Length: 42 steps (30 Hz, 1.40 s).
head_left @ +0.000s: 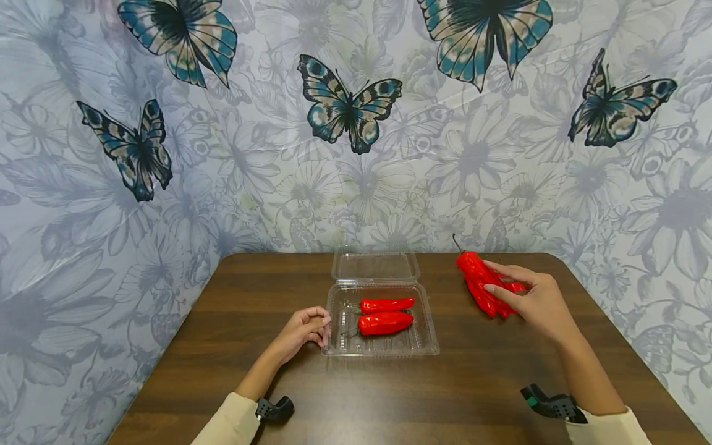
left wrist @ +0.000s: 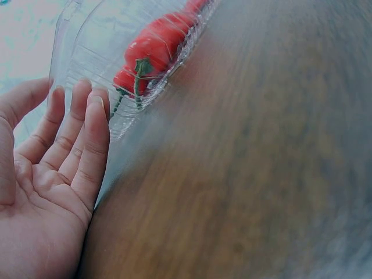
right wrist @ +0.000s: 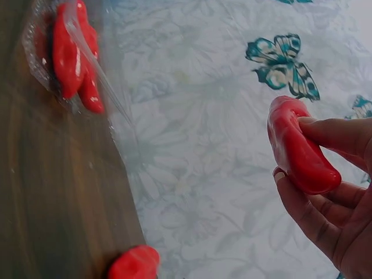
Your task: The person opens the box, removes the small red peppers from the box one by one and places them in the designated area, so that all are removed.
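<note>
A clear plastic clamshell container point(head_left: 425, 346) sits in the middle of the table with its lid point(head_left: 375, 267) standing open at the back. Two shiny red peppers point(head_left: 385, 322) lie side by side in its base, green stems to the left. My left hand point(head_left: 305, 334) holds the container's left edge, thumb and fingertips point(left wrist: 96, 122) right at the rim. To the right, a small pile of red peppers point(head_left: 479, 284) lies on the table. Over it, my right hand point(head_left: 536, 303) pinches one red pepper point(right wrist: 302, 148) between thumb and fingers, clear to see in the right wrist view.
The brown wooden table point(head_left: 233, 377) ends at a wall cloth point(head_left: 245, 154) printed with flowers and butterflies. Black wrist straps point(head_left: 275, 410) sit at both cuffs. Another red pepper point(right wrist: 135, 264) shows at the bottom of the right wrist view.
</note>
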Available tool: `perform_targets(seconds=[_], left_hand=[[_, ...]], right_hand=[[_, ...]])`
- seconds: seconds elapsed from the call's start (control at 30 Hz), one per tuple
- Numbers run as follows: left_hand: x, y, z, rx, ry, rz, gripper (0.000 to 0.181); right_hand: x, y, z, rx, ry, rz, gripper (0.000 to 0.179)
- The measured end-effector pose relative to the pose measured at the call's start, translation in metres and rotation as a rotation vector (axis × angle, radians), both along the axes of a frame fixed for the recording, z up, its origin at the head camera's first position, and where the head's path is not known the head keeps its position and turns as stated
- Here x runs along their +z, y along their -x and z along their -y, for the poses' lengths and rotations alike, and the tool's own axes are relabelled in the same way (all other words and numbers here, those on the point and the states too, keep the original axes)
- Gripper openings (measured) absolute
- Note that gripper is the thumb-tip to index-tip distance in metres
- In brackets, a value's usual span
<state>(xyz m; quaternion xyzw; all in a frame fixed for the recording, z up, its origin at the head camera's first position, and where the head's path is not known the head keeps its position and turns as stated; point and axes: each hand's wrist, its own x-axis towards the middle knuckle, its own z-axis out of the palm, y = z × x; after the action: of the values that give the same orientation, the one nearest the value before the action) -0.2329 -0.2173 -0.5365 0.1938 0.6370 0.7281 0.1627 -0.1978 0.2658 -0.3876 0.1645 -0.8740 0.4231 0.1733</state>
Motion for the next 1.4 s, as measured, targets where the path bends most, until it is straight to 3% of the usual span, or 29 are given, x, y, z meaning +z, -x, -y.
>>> perform_targets(seconds=[0.2,0.4,0.73,1.4], left_hand=[[-0.001,0.000,0.000,0.001,0.000,-0.004,0.025],[0.000,0.000,-0.001,0.004,0.004,-0.008,0.027],[-0.001,0.001,-0.001,0.010,0.006,-0.006,0.015],[-0.001,0.001,-0.001,0.009,0.015,-0.004,0.025]], right_hand=[[0.001,0.005,-0.016,-0.063,-0.012,-0.002,0.048],[0.002,0.007,-0.032,-0.124,0.014,0.056,0.048],[-0.002,0.013,-0.057,-0.195,0.062,0.065,0.048],[-0.006,0.023,-0.087,-0.256,0.211,0.137,0.051]])
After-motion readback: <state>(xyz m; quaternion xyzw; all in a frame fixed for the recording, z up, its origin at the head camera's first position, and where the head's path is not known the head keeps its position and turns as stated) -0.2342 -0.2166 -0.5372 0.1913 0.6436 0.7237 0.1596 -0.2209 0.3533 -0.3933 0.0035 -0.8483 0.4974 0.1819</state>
